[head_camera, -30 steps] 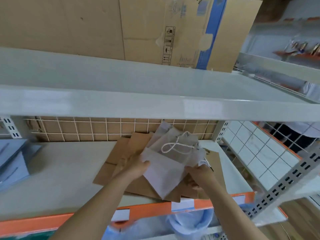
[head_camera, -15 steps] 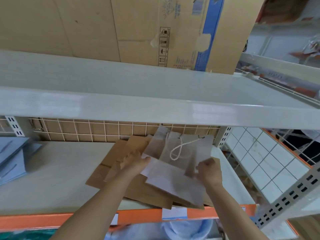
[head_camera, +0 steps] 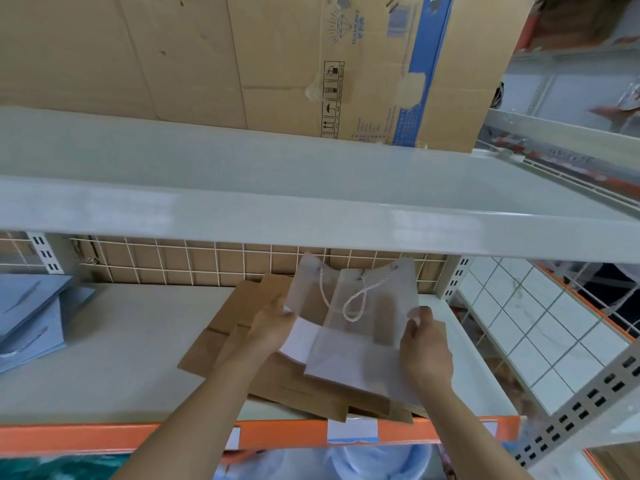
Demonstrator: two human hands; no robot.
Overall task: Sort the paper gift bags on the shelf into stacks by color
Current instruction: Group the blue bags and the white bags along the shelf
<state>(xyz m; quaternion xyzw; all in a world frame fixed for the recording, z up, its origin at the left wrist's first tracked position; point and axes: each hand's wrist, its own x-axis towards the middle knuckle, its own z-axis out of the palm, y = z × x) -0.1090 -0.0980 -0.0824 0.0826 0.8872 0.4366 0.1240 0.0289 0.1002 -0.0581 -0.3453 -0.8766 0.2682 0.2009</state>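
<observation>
brown bags (head_camera: 263,341) half under white bags (head_camera: 356,341)

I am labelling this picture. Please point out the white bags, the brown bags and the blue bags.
white bags (head_camera: 360,355): head view, front face of the upper bag.
brown bags (head_camera: 242,306): head view, bare panel left of the left hand.
blue bags (head_camera: 31,310): head view, face of the top bag.

- We note the left hand (head_camera: 273,327) and right hand (head_camera: 424,344) gripping opposite edges of the white gift bags (head_camera: 353,327).
- These overlie brown bags (head_camera: 239,327) on the shelf (head_camera: 114,351).
- Blue bags (head_camera: 31,317) lie far left.
- A cardboard box (head_camera: 277,57) stands above.
</observation>
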